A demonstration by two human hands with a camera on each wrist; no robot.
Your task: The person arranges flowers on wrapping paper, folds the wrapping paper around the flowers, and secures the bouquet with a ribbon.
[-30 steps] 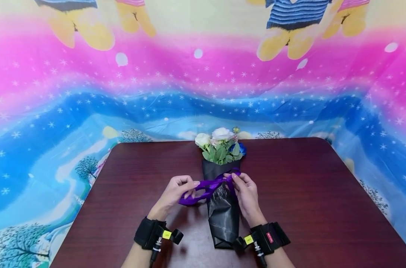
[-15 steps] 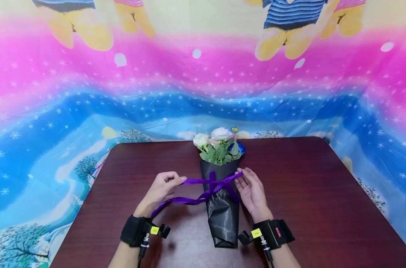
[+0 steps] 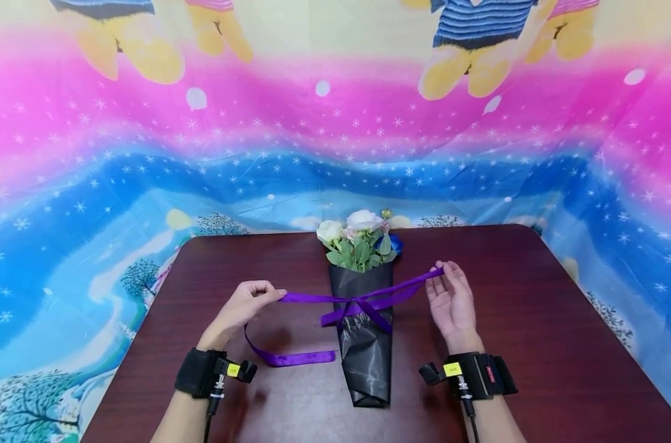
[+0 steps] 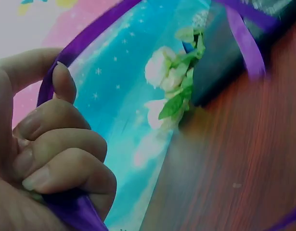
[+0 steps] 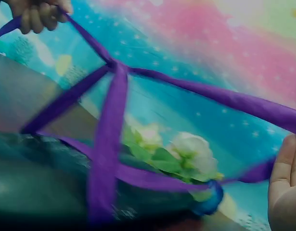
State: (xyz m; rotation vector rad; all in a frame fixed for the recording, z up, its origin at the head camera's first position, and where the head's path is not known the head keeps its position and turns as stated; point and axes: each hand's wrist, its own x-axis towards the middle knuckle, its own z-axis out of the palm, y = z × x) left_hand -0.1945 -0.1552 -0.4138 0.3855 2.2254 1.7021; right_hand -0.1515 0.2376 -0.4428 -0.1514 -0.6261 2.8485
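Note:
A bouquet wrapped in black paper (image 3: 366, 369) lies on the table with its flowers toward the far edge. White roses (image 3: 365, 220), green leaves and a blue flower (image 3: 390, 243) stick out of the top. Over the wrap, a purple ribbon (image 3: 310, 298) crosses itself at a knot (image 5: 117, 66), and it is stretched sideways between both hands. Left of the bouquet, my left hand (image 3: 241, 309) pinches one length, its other fingers curled with a tail hanging from them. On the right, my right hand (image 3: 452, 303) pinches the other length between thumb and fingertips, palm showing.
The dark red-brown table (image 3: 534, 320) has rounded far corners. A patterned cloth backdrop (image 3: 291, 154) hangs behind and beside it. Black straps with small cameras and cables sit on the left wrist (image 3: 201, 373) and the right wrist (image 3: 481, 375).
Both hands have moved apart from over the bouquet, left hand leftward and right hand rightward and up. The purple ribbon's loops have drawn out into a taut line, its knot smaller.

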